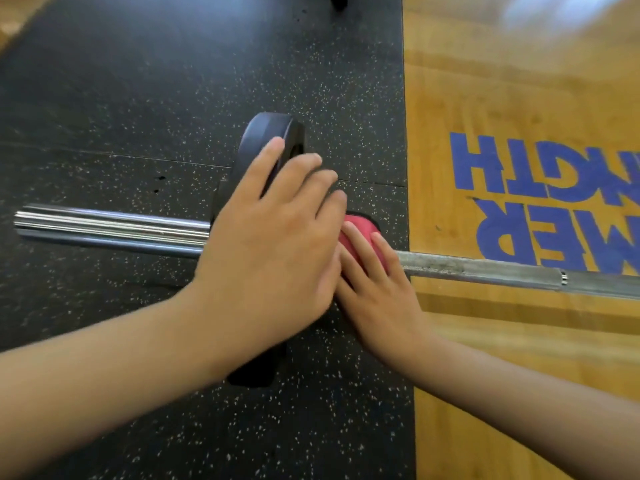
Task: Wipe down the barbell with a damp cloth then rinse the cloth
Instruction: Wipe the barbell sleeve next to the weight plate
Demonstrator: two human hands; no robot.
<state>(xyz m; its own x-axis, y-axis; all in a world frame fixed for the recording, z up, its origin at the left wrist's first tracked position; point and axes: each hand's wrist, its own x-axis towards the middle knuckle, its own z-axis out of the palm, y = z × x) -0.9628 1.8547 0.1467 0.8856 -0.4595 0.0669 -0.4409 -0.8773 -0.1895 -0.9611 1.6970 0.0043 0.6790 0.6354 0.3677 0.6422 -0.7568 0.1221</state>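
Note:
A steel barbell (485, 270) lies across the floor, its chrome sleeve (110, 226) pointing left. A black weight plate (270, 133) stands on the sleeve. My left hand (270, 247) rests flat on the plate's upper edge with its fingers straight. A red cloth (358, 230) is wrapped on the bar just right of the plate. My right hand (377, 289) lies over the cloth, fingers straight and pressing it onto the bar. Much of the cloth is hidden under both hands.
Black speckled rubber flooring (173, 98) lies under the plate and sleeve. To the right is a wooden platform (519, 375) with blue lettering (540, 202). A dark object (338, 1) shows at the top edge.

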